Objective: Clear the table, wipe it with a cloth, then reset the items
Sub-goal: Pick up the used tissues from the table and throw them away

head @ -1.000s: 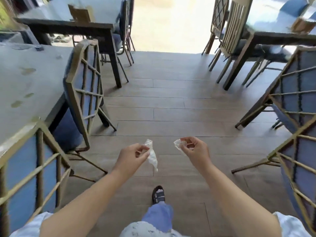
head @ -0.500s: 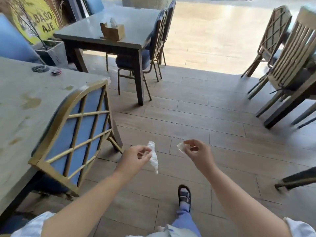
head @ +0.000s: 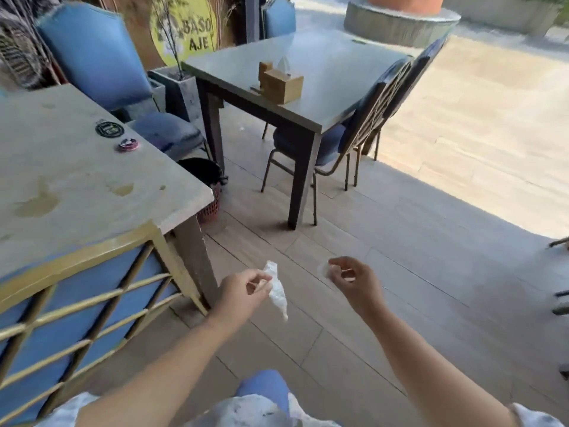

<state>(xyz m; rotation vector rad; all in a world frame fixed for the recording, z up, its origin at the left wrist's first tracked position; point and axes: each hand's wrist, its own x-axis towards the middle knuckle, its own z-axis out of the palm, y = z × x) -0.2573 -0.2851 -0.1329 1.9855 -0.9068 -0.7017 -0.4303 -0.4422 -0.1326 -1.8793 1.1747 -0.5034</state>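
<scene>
At L, stained table [head: 77, 186] w/ blue-backed chair [head: 77, 303] against its near edge. Over the floor, R of the table leg: left hand [head: 243, 291], thumb & fingertips pinching a long crumpled tissue [head: 277, 294] that hangs down; right hand [head: 354, 282], fingers curled, pinching a small white wad [head: 323, 269]. Hands apart. On the table's far corner, two round discs [head: 109, 128].

open floor [head: 385, 266] ahead, table [head: 77, 192] and chair back [head: 80, 306] close left
</scene>
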